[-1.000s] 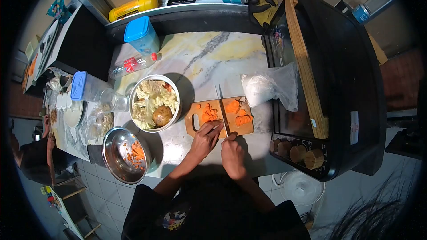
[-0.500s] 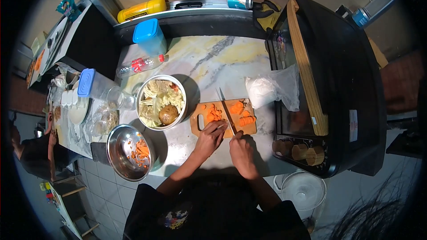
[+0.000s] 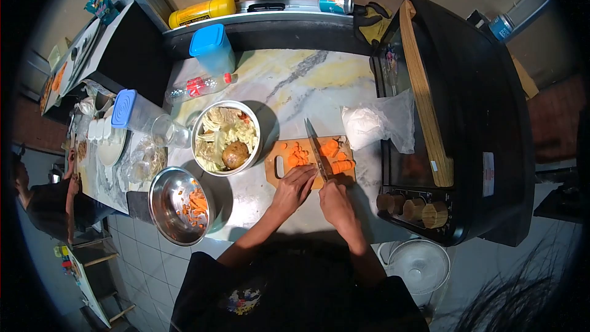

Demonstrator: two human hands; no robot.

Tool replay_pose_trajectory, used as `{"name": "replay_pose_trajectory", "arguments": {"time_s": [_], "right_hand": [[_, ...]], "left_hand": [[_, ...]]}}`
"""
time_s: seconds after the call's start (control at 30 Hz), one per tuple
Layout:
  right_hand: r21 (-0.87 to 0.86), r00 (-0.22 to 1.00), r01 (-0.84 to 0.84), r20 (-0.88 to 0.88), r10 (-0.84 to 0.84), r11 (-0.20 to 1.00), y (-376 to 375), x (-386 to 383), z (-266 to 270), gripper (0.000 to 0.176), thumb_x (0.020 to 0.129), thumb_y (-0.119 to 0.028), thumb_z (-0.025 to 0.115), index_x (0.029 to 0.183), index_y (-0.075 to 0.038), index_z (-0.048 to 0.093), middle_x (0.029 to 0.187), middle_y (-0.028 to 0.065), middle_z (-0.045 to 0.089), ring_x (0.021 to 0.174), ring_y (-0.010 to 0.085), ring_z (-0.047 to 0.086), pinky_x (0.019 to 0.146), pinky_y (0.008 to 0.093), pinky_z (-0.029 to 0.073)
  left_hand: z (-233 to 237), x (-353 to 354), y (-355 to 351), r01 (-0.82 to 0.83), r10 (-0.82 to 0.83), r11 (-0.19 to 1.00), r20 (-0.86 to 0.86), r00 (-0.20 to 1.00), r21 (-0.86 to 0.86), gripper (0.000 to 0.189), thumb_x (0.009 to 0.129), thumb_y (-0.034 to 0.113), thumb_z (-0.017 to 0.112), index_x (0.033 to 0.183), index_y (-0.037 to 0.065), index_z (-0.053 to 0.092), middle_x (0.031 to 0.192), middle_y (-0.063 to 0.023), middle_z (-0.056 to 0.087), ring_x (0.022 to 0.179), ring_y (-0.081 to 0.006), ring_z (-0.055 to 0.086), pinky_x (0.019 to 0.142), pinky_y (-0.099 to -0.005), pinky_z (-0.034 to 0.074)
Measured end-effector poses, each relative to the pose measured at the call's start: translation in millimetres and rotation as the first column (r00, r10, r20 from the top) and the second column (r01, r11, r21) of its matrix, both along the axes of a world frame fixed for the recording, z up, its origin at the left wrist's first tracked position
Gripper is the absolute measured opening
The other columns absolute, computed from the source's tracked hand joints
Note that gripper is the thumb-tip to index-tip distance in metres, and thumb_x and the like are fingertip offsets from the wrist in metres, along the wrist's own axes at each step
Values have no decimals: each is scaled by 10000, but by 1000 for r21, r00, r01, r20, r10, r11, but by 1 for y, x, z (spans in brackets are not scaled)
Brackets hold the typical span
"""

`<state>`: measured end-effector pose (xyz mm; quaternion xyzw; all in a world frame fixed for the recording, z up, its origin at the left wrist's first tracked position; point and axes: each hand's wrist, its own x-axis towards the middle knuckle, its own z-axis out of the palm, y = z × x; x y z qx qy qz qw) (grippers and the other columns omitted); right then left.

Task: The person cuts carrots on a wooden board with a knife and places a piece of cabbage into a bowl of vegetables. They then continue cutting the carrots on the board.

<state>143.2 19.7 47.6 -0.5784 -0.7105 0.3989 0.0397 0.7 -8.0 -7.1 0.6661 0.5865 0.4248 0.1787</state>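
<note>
My right hand (image 3: 337,201) is closed round the handle of a knife (image 3: 314,139), whose blade points up and away across the wooden cutting board (image 3: 276,179). Just left of the blade, my left hand (image 3: 296,185) has its fingers pressed together on the board's near part; what lies under the fingertips is too small to name. Cut orange carrot pieces (image 3: 298,155) lie left of the knife. More carrot pieces (image 3: 342,166) sit to its right. Beyond the board's right corner rests a clear plastic bag of white powder (image 3: 364,124).
A white bowl (image 3: 258,141) holds cabbage and a potato. Left of it stand a steel bowl (image 3: 161,227) with orange pieces, a bottle (image 3: 198,87) and blue-lidded containers (image 3: 209,40). A black oven (image 3: 479,141) borders the right. Another person (image 3: 52,206) is at far left.
The knife blade has turned more upright and shifted slightly on the board, with my right hand a little lower right. The whole view has shifted slightly.
</note>
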Motion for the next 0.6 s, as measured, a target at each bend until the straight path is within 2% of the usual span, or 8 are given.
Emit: {"name": "replay_pose_trajectory", "arguments": {"time_s": [0.17, 0.23, 0.27, 0.33, 0.43, 0.6], "right_hand": [[11, 998, 20, 58, -21, 1000, -9, -7, -1, 194, 926, -158, 527, 929, 35, 544, 870, 321, 611, 865, 496, 598, 743, 544, 483], [134, 995, -9, 96, -4, 991, -16, -7, -9, 220, 945, -176, 507, 944, 44, 514, 789, 295, 625, 788, 470, 628, 676, 529, 511], [128, 995, -7, 96, -5, 992, -22, -8, -19, 220, 945, -176, 507, 944, 44, 514, 789, 295, 625, 788, 470, 628, 676, 529, 511], [366, 964, -21, 253, -78, 930, -30, -14, -35, 193, 918, -116, 520, 903, 75, 540, 644, 216, 635, 615, 364, 671, 520, 412, 544], [370, 955, -92, 297, -24, 924, -31, -11, -36, 195, 946, -137, 498, 938, 58, 492, 621, 177, 637, 585, 324, 675, 497, 384, 549], [340, 971, -38, 233, -45, 940, -29, -9, -36, 215, 974, -165, 478, 942, 48, 489, 629, 194, 635, 625, 348, 677, 509, 397, 546]], "left_hand": [[0, -2, 1, 17, -17, 1000, -23, 1000, 23, 212, 808, -23, 656, 1018, -35, 676, 1040, -154, 673, 958, -305, 646, 830, -362, 532], [0, -1, 0, 17, -17, 1000, -14, 1000, 17, 214, 799, -22, 665, 1012, -37, 676, 1033, -156, 675, 959, -310, 647, 829, -366, 530], [0, -1, 0, 15, -15, 1000, -22, 1000, 13, 212, 800, -20, 663, 1010, -36, 680, 1038, -151, 673, 962, -307, 643, 834, -366, 530], [0, -2, 1, 13, -13, 1000, -31, 999, 3, 209, 800, -18, 662, 1008, -34, 683, 1044, -145, 671, 966, -304, 639, 839, -366, 530], [3, -1, 1, 27, -27, 1000, -22, 999, -3, 211, 798, -12, 662, 1007, -33, 681, 1035, -142, 671, 962, -307, 636, 836, -370, 526], [3, -1, 1, 28, -28, 1000, -30, 999, 3, 203, 792, -25, 665, 994, -36, 678, 1025, -145, 670, 953, -308, 637, 818, -373, 526]]}}
